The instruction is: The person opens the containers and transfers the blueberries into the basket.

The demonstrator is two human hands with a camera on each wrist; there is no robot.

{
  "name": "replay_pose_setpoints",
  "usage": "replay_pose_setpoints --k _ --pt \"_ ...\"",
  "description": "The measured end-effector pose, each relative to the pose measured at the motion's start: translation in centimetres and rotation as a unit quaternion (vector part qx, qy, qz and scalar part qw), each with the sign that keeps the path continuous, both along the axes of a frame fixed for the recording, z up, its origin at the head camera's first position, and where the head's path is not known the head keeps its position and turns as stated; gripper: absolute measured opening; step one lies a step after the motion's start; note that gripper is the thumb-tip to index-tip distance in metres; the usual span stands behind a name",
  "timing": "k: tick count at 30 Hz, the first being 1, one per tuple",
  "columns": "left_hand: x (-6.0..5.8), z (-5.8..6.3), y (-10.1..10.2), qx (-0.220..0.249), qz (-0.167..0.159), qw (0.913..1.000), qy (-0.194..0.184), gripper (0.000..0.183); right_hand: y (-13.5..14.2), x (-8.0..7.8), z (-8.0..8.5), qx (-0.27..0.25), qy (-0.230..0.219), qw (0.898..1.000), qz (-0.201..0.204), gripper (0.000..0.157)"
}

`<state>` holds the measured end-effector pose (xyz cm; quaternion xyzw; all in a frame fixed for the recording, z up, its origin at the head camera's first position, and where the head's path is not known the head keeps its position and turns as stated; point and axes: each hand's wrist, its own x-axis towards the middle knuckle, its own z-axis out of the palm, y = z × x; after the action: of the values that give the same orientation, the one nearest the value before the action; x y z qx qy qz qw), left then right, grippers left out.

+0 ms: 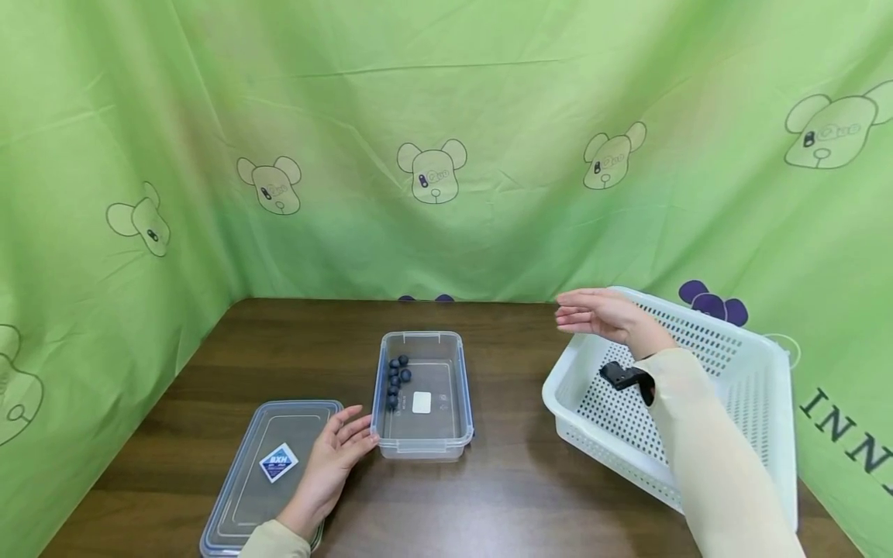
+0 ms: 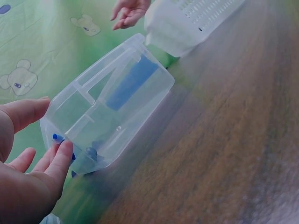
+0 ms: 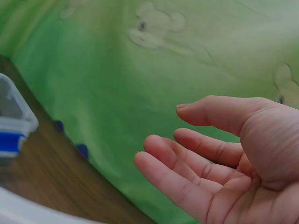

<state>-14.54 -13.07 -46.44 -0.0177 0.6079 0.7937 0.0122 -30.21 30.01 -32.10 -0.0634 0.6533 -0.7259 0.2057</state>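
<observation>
A clear plastic food container [image 1: 434,425] with blue side edges stands without a lid on the table. Several small dark-blue balls, like blueberries [image 1: 394,380], lie along its left side. My left hand [image 1: 335,457] is at its near left corner, fingertips right at the rim, fingers relaxed and not curled round it. Over the far left edge of a white perforated basket [image 1: 586,422], my right hand [image 1: 603,312] hovers with loosely extended fingers; nothing shows in it in the right wrist view, palm [image 3: 233,186] facing the camera.
A clear lid [image 1: 240,496] with a blue rim and a diamond-shaped sticker lies at the near left, partly behind my left forearm. The basket takes up the table's right side. A green curtain [image 1: 432,248] with bear drawings hangs behind the brown table [image 1: 516,496].
</observation>
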Motion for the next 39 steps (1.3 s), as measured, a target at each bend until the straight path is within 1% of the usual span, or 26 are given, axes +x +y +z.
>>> replay_pose_setpoints --k 5,8,10,12,16,19,25,29,34,39 --pt "0.0 0.0 -0.1 -0.003 0.002 1.0 -0.002 0.062 -3.5 -0.4 -0.1 0.035 0.014 0.998 0.045 0.028" --pt "0.1 0.0 -0.1 -0.005 0.002 1.0 -0.004 0.062 -5.8 -0.6 -0.4 0.059 0.016 0.995 0.081 0.022" --pt "0.1 0.0 -0.1 -0.005 0.002 1.0 -0.005 0.062 -7.3 -0.6 -0.7 0.072 0.014 0.993 0.097 0.02" --pt "0.1 0.0 0.0 -0.005 0.001 1.0 -0.006 0.062 -8.8 -0.7 -0.9 0.086 0.01 0.99 0.109 0.021" --pt "0.0 0.1 0.0 -0.004 -0.001 1.0 -0.007 0.062 -11.8 -0.7 -1.5 0.115 0.001 0.985 0.127 0.032" --pt "0.0 0.1 -0.1 -0.005 -0.001 1.0 -0.007 0.062 -13.7 -0.8 -2.2 0.128 -0.009 0.982 0.138 0.038" --pt "0.1 0.3 -0.2 -0.008 0.002 0.9999 -0.008 0.062 -17.3 -0.7 -3.8 0.142 -0.019 0.977 0.157 0.044" --pt "0.0 0.2 -0.1 -0.007 0.002 1.0 -0.007 0.063 -19.5 -0.4 -4.9 0.145 -0.026 0.976 0.161 0.042" --pt "0.0 0.0 0.0 -0.006 -0.001 1.0 -0.005 0.062 -21.6 0.0 -6.4 0.153 -0.023 0.978 0.139 0.033" --pt "-0.1 -0.1 0.1 -0.006 -0.001 1.0 -0.002 0.062 -22.9 0.0 -7.5 0.182 -0.02 0.975 0.125 0.028"
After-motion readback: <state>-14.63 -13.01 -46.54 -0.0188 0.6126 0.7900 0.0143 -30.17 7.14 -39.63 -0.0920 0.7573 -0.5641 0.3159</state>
